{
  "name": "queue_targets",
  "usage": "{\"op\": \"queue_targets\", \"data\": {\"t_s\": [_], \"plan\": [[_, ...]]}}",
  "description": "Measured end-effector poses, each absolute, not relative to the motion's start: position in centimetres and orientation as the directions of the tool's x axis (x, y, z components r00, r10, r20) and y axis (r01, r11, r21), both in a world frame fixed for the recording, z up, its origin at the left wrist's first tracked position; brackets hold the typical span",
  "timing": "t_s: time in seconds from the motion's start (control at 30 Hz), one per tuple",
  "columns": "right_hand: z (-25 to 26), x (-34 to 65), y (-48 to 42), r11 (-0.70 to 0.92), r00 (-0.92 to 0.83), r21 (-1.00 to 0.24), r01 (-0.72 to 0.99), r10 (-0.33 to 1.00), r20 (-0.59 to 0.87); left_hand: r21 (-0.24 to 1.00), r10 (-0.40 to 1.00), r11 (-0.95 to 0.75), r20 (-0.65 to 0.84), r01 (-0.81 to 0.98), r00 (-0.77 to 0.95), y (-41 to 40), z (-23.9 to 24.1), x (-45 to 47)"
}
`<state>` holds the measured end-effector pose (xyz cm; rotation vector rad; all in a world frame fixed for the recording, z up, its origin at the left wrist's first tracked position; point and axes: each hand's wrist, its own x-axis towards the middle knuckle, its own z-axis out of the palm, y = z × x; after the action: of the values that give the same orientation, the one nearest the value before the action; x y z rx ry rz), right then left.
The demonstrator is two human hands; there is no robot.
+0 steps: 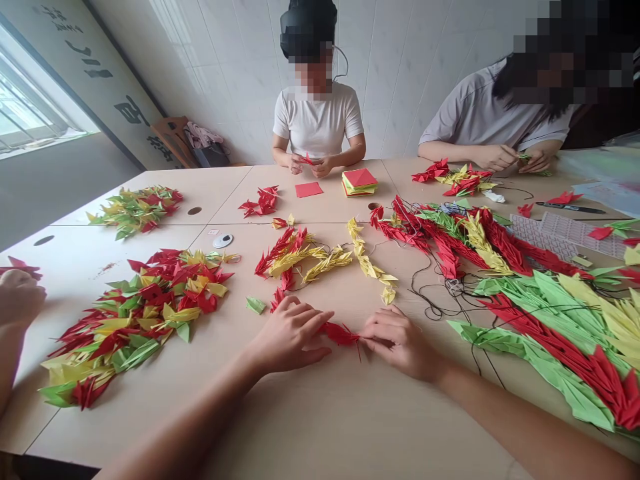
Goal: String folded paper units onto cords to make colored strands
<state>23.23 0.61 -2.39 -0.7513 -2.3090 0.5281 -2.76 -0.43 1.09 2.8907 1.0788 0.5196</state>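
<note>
Between my hands lies a short strand of red folded-paper cranes (343, 334), low over the table. My left hand (291, 335) curls over the strand, its thumb and forefinger on either side; part of the strand is hidden beneath the palm. With fingertips pinched together, my right hand (400, 343) grips the strand's right tip, where thin red ends stick out. Just beyond my hands are red and yellow crane strands (290, 257) and a yellow strand (367, 257). A loose green folded piece (255, 305) rests left of my left hand.
A mixed heap of folded paper (150, 307) covers the left; a smaller heap (137, 208) lies behind it. Long green strands (545, 373) and black cords (430, 303) fill the right. Two people fold paper opposite, near a square paper stack (359, 182). Another person's hand (20, 297) shows at left.
</note>
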Motion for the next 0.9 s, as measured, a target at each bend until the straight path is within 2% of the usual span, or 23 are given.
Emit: {"op": "queue_targets", "data": {"t_s": [0.1, 0.23, 0.5, 0.73, 0.9], "plan": [[-2.6, 23.2, 0.6, 0.775, -0.634, -0.521, 0.358, 0.611, 0.474, 0.115, 0.606, -0.791, 0.283, 0.600, 0.744, -0.6, 0.8, -2.1], [-2.8, 23.4, 0.6, 0.759, -0.641, -0.528, 0.380, 0.628, 0.442, 0.107, 0.626, -0.773, 0.292, 0.626, 0.723, -0.4, 0.9, -2.4], [-2.7, 23.2, 0.6, 0.745, -0.658, -0.488, 0.454, 0.650, 0.381, 0.181, 0.654, -0.755, 0.294, 0.631, 0.697, -0.6, 1.2, -2.4], [-2.4, 23.0, 0.3, 0.775, -0.700, -0.437, 0.457, 0.617, 0.361, 0.126, 0.616, -0.776, 0.359, 0.617, 0.701, -0.8, 0.4, -1.3], [-2.2, 23.1, 0.4, 0.744, -0.697, -0.480, 0.465, 0.642, 0.320, 0.149, 0.651, -0.745, 0.375, 0.650, 0.660, -0.5, 0.8, -2.1]]}}
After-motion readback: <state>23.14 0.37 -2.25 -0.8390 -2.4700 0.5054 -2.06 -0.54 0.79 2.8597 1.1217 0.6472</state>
